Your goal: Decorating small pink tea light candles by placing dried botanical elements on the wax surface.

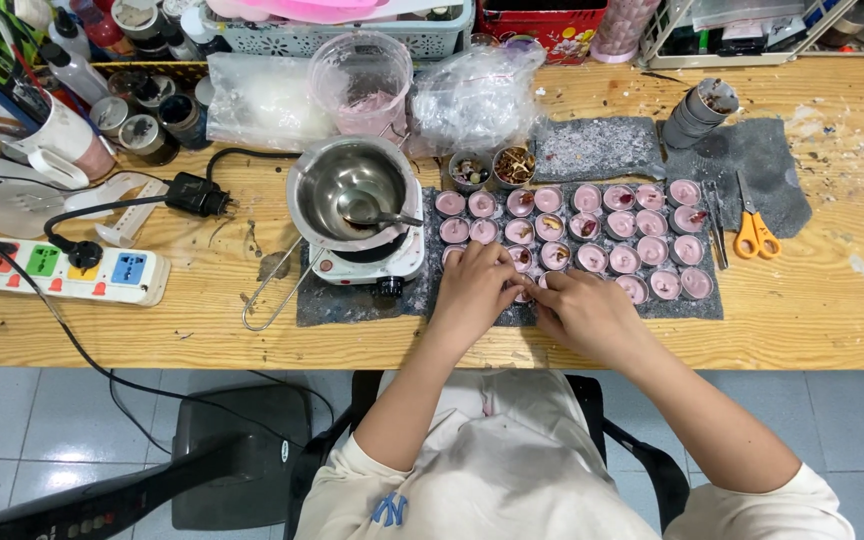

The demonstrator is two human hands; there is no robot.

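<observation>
Several small round tins of pink wax [592, 228] stand in rows on a dark grey mat [592, 150] on the wooden table. Some have dried bits on top. My left hand [474, 290] and my right hand [584, 312] meet at the front row, fingertips pinched together over one tin that they mostly hide. What the fingers hold cannot be made out.
A steel pot with a spoon [350, 190] sits on a small white hotplate [372, 262] left of the tins. Orange scissors [754, 232] and tweezers [716, 222] lie at the right. A power strip [57, 272], jars, plastic bags and a tin stack [700, 112] line the back.
</observation>
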